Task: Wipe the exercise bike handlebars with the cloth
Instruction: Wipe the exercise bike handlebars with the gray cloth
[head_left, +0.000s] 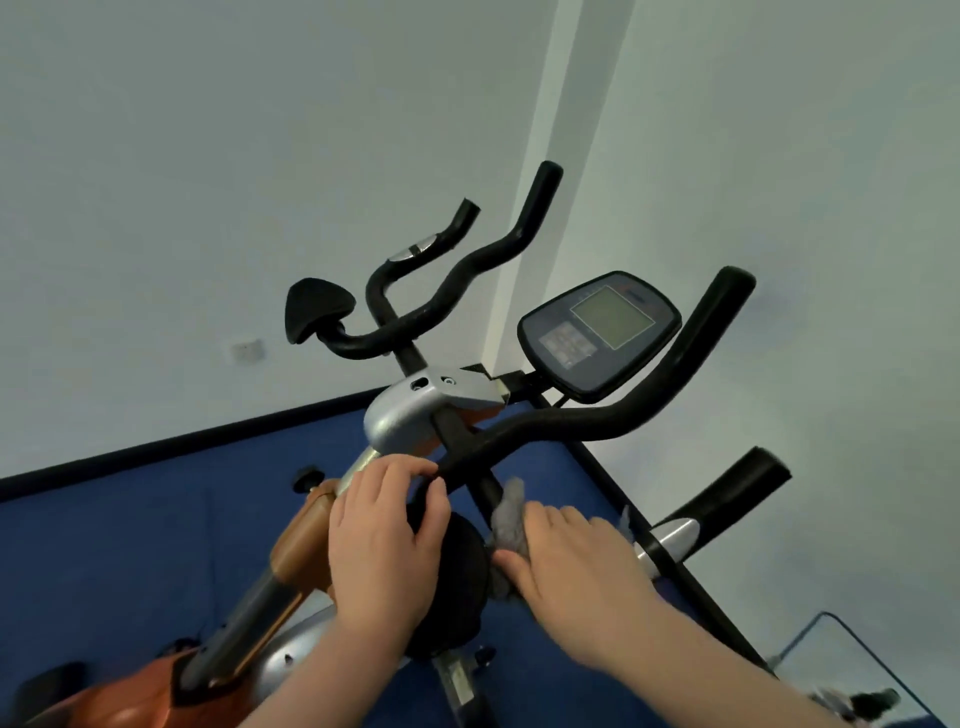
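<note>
Handlebars (597, 415) of the exercise bike rise away from my hands, their black foam bar running from the near centre, by the stem, up and off to the far right, past the console (600, 335). My left hand (387, 540) is closed round the near end of that bar, fingers curled over it just above a round black pad (457, 577). My right hand (566, 566) grips the grey cloth (509, 519), bunched under the fingers and pressed against a dark post just right of the pad. The cloth sits below and slightly right of the bar, near it but, as far as I can tell, not on it. I judge the right hand the nearer one for the wipe: the bar's long axis leads up and rightward from it, so a stroke would follow that line. A second set of bars (457, 280) lies farther off, to the left.
</note>
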